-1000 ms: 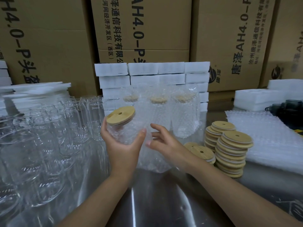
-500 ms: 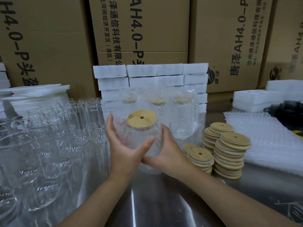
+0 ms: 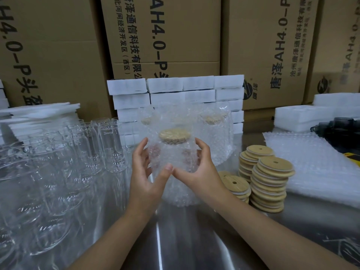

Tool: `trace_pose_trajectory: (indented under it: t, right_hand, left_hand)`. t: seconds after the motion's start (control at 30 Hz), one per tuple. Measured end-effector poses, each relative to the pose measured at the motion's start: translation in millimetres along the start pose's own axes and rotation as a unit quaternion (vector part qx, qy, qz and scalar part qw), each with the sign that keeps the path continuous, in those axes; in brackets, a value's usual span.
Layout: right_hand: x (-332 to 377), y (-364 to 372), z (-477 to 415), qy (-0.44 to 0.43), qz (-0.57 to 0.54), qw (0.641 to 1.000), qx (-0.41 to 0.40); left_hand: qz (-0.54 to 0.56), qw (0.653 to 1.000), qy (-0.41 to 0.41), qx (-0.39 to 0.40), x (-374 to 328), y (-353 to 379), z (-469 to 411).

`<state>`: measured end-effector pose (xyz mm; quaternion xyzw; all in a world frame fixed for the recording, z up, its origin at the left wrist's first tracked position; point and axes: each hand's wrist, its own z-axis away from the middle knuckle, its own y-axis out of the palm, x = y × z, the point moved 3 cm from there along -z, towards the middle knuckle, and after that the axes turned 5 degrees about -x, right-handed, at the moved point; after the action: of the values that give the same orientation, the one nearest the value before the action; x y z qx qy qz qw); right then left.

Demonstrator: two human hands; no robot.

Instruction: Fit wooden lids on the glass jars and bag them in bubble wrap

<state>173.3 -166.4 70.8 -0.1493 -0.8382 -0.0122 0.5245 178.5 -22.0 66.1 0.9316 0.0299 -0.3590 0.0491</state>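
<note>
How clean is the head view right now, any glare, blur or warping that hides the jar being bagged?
Head view: wide-angle warp bows the cardboard boxes; a bright glare streak runs down the steel table; the bubble-wrap bag hazes the lidded jar between the left hand and right hand; the empty jars at left smear into reflections.

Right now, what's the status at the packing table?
Both hands, left and right, gripping bagged jar. Wooden lid on, bubble wrap over it. Nothing blocking; spare lids stacked right.
</note>
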Motion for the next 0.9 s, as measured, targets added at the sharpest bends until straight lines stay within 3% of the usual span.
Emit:
trace_pose_trajectory:
  t: [0.43, 0.67, 0.8, 0.9]
  right_hand:
    - [9, -2, 4, -0.060, 0.006, 0.998, 0.007]
    - [21, -5, 10, -0.198, 0.111, 0.974, -0.020]
    - [25, -9, 12, -0.204, 0.127, 0.969, -0.049]
    - [27, -15, 6, -0.173, 0.108, 0.973, -0.108]
  left_hand:
    - [-0.026, 0.996, 0.077, 0.039, -9, 5, 2]
    - [-0.104, 0.978, 0.175, 0.048, -20, 10, 5]
    - [-0.095, 0.980, 0.164, 0.054, -17, 12, 8]
    - [-0.093, 0.991, 0.087, 0.048, -8, 13, 9]
